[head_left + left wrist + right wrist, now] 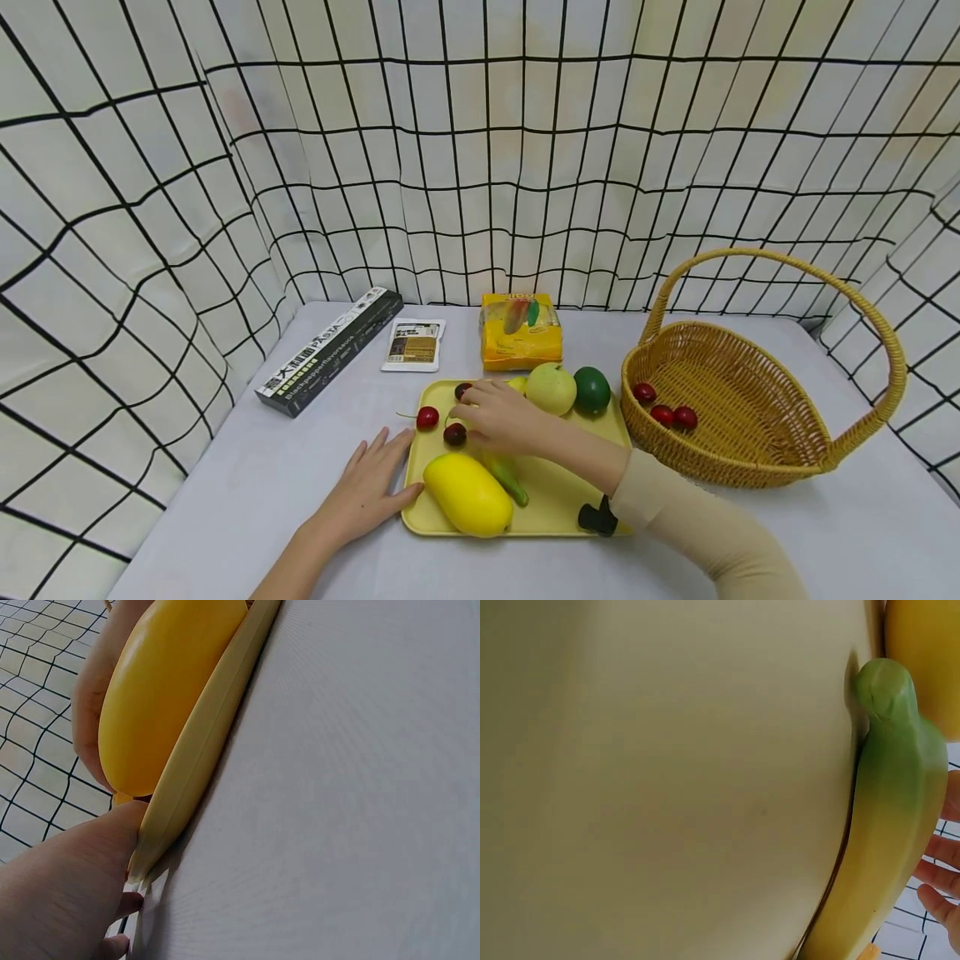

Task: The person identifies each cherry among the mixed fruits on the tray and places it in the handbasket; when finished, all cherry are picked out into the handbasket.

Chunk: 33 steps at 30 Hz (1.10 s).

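In the head view, my left hand [367, 483] lies with fingers spread at the left rim of a yellow tray [551, 508], its thumb touching the rim beside a yellow mango [468, 494]. Over the tray, my right hand [498, 417] reaches left among dark red cherries: one cherry [454, 434] lies right by its fingertips, another cherry [462, 390] sits just behind. Whether it pinches either is unclear. A stemmed cherry [427, 418] lies near the left rim. Below the right hand is a green-tipped banana [889, 817]. The left wrist view shows the left thumb [124, 825] against the tray edge.
A wicker basket [720, 475] with a tall handle stands right, holding several cherries [662, 415]. A pale green round fruit [551, 388] and dark green fruit [592, 392] sit at the tray's back. Behind are a yellow pack [521, 333], sachet [414, 344] and pasta box [330, 354].
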Each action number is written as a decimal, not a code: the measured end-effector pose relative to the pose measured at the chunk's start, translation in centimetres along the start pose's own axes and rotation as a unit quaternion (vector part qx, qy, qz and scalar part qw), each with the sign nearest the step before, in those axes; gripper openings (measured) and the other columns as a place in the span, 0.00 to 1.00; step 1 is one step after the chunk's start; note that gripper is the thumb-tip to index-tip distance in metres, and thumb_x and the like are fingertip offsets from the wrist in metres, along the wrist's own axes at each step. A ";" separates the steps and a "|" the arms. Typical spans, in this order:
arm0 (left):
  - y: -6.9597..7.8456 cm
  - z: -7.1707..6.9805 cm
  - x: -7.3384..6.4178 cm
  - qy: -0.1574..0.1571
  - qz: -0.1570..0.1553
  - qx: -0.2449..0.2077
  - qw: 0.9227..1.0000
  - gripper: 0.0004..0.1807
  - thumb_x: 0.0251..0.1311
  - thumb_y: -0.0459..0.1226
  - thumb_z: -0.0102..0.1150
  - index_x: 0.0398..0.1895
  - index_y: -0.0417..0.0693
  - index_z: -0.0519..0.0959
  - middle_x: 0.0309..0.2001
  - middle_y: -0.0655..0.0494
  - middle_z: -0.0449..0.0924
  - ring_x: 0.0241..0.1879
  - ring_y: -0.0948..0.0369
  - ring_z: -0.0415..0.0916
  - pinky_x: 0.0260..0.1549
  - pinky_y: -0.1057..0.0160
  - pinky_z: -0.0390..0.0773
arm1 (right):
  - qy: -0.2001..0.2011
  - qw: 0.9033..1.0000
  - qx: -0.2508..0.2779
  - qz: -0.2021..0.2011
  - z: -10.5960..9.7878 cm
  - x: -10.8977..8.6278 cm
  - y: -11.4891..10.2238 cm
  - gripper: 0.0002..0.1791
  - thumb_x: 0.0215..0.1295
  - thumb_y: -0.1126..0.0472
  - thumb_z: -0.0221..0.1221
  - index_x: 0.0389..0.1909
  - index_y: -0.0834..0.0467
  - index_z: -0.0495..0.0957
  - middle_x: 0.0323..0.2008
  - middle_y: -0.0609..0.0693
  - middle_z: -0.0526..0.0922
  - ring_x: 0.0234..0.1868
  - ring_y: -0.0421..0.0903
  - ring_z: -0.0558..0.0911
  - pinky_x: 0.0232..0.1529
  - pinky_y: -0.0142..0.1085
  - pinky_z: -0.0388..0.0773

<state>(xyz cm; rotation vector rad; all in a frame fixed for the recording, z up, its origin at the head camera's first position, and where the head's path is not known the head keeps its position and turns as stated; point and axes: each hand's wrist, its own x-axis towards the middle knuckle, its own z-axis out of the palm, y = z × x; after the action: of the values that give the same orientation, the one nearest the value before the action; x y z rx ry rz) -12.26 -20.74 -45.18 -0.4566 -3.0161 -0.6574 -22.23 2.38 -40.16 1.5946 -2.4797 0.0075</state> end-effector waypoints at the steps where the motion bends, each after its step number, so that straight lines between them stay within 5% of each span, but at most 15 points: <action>1: 0.0 0.0 0.0 -0.001 0.000 0.000 1.000 0.40 0.55 0.53 0.57 0.67 0.44 0.59 0.66 0.48 0.61 0.67 0.44 0.49 0.62 0.40 0.43 | 0.001 1.000 -0.002 -0.002 0.1 0.1 -0.1 0.16 0.59 0.56 0.59 0.49 0.51 0.76 0.44 0.47 0.78 0.48 0.46 0.73 0.56 0.39 0.67; 21: 0.0 0.2 0.2 -0.005 -0.003 -0.001 1.000 0.40 0.55 0.54 0.56 0.68 0.44 0.58 0.66 0.48 0.60 0.67 0.45 0.48 0.62 0.40 0.43 | -0.019 0.999 -0.030 -0.016 1.0 1.0 -1.0 0.15 0.60 0.49 0.58 0.47 0.47 0.77 0.37 0.43 0.78 0.37 0.42 0.70 0.39 0.32 0.68; 33: -0.1 0.3 0.0 0.003 -0.002 -0.003 1.000 0.40 0.54 0.52 0.57 0.67 0.44 0.59 0.66 0.48 0.61 0.67 0.45 0.48 0.62 0.40 0.43 | -0.057 0.998 -0.040 -0.003 0.8 1.6 -1.5 0.19 0.58 0.46 0.59 0.49 0.47 0.76 0.38 0.43 0.78 0.40 0.43 0.71 0.43 0.34 0.69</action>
<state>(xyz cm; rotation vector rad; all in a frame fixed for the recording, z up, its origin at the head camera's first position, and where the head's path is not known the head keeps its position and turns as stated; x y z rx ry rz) -12.23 -20.69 -45.47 -0.4485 -3.0109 -0.6667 -21.62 0.26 -40.84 1.6117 -2.5243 -0.1852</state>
